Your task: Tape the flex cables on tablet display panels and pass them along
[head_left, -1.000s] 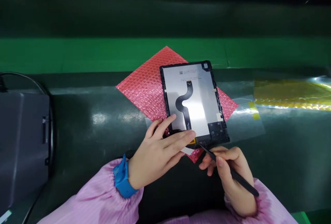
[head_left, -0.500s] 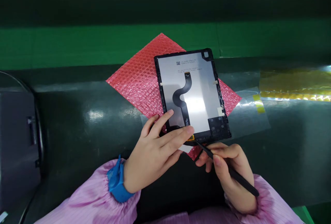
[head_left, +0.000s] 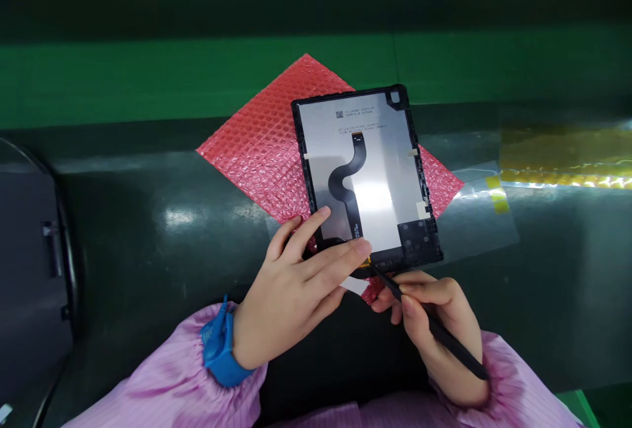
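A tablet screen panel point(head_left: 320, 125) lies back side up, silver inside a black frame. Down its middle runs a curved black ribbon cable point(head_left: 340, 181). My left hand point(head_left: 296, 283) rests over the panel's lower left edge, fingers spread, fingertips near the cable's lower end. My right hand point(head_left: 439, 329) grips black tweezers point(head_left: 444, 336) like a pen. Their tip meets a small orange piece point(head_left: 366, 261) at the lower edge, beside my left fingertips. A white strip point(head_left: 354, 284) pokes out under my left hand. Beneath the panel is a red bubble-wrap sheet point(head_left: 257, 145).
On the dark green table point(head_left: 148, 250), a clear film point(head_left: 478, 217) with yellow tabs lies right of the panel. Amber tape strips point(head_left: 567, 151) are farther right. A dark device point(head_left: 29, 270) with a black cable stands at the left.
The whole view has shifted slightly, so the panel and bubble wrap appear a little higher. Both hands keep nearly the same pose, with the tweezer tip still at the orange piece.
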Motion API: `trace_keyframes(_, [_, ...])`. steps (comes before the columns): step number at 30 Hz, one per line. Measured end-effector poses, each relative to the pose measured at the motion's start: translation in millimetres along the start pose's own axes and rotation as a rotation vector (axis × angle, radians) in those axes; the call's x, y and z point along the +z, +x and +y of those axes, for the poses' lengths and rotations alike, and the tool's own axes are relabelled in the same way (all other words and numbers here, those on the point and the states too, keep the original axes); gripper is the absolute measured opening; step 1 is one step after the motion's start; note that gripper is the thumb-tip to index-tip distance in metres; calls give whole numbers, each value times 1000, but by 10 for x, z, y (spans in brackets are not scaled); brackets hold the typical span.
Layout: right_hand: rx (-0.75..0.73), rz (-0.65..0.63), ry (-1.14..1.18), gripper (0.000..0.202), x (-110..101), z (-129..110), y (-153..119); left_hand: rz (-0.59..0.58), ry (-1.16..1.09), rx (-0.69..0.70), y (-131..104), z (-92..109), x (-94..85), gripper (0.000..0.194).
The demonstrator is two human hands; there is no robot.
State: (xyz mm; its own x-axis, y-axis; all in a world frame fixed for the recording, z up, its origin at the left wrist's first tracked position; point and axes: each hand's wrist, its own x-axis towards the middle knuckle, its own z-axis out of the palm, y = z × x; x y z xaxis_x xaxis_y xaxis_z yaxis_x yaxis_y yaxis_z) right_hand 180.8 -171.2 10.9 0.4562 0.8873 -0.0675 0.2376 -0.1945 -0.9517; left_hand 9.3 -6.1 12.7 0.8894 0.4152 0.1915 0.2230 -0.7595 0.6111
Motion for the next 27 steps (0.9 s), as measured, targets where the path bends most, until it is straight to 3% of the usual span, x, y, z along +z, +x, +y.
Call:
trace_keyframes(5, [-25,2,-30,4,-2,-10,7,4,8,6,7,0,-10,85])
trace_keyframes(13, [-20,10,-24,5,-8,-10,12,-10,62,16,25,-4,-26,27])
trace_keyframes(27, [-3,19,-6,5,-5,9,11,-12,106,20,34,19,-29,25])
